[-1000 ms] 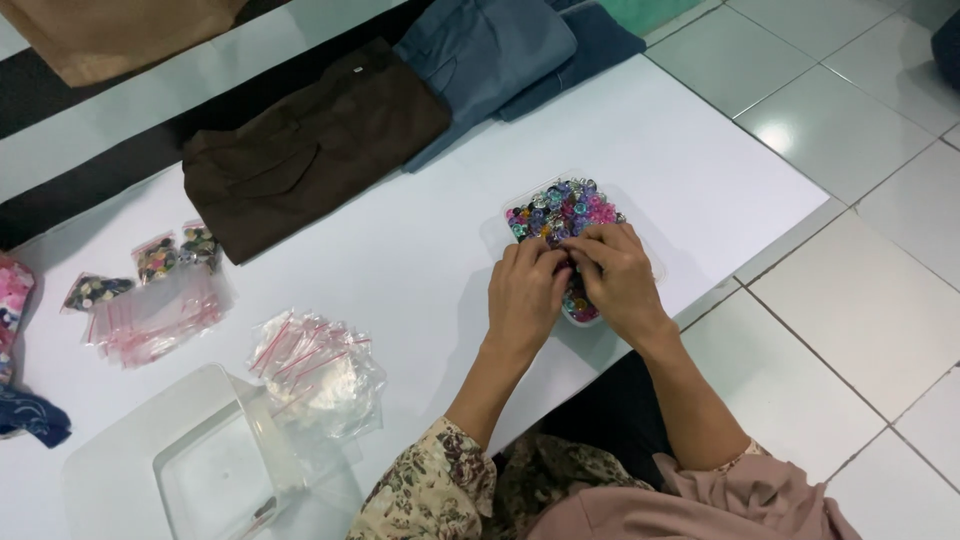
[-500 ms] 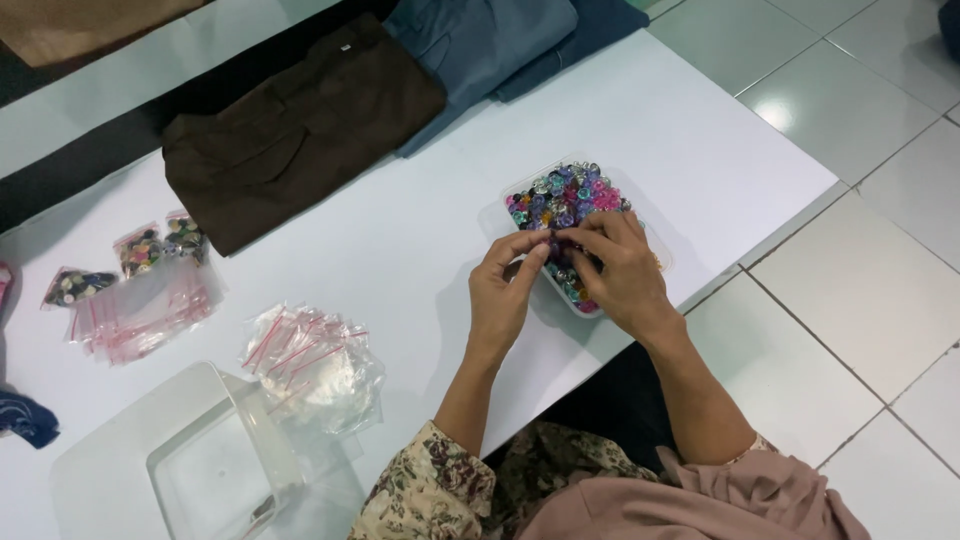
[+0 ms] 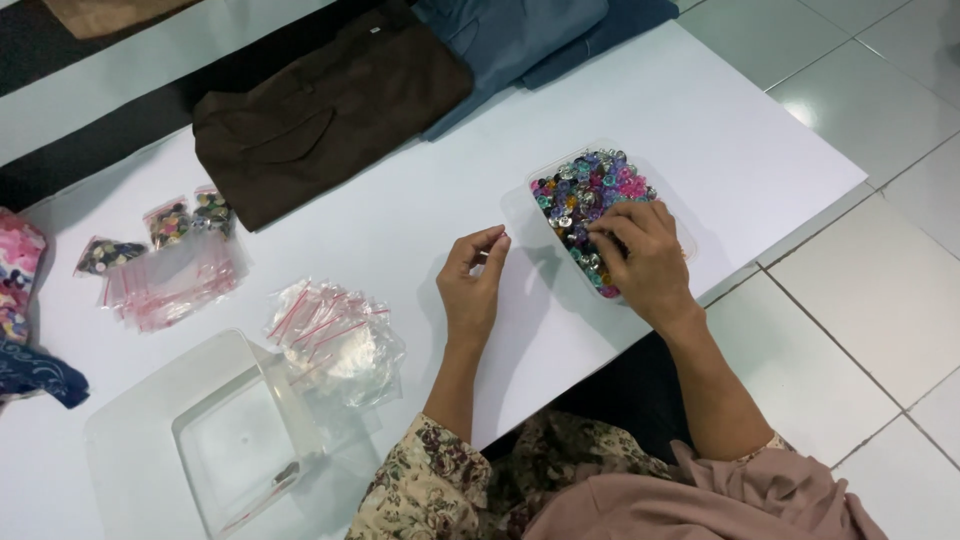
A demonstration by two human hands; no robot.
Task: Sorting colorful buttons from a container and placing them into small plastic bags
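Observation:
A clear plastic tray (image 3: 540,172) full of small multicoloured buttons (image 3: 585,190) sits on the white table (image 3: 400,220). My right hand (image 3: 640,260) rests in the tray with its fingers curled down among the buttons. My left hand (image 3: 472,285) hovers over the table just left of the tray, thumb and forefinger pinched together on something tiny that I cannot make out.
Folded brown (image 3: 320,110) and blue (image 3: 510,40) garments lie at the back. Small zip bags, some filled with buttons (image 3: 185,218), and a pile of empty ones (image 3: 335,335) lie at the left. A clear box (image 3: 240,440) and its lid stand near the front left edge.
My left hand has pulled away from the tray to the left, fingers pinched. My right hand stays on the buttons.

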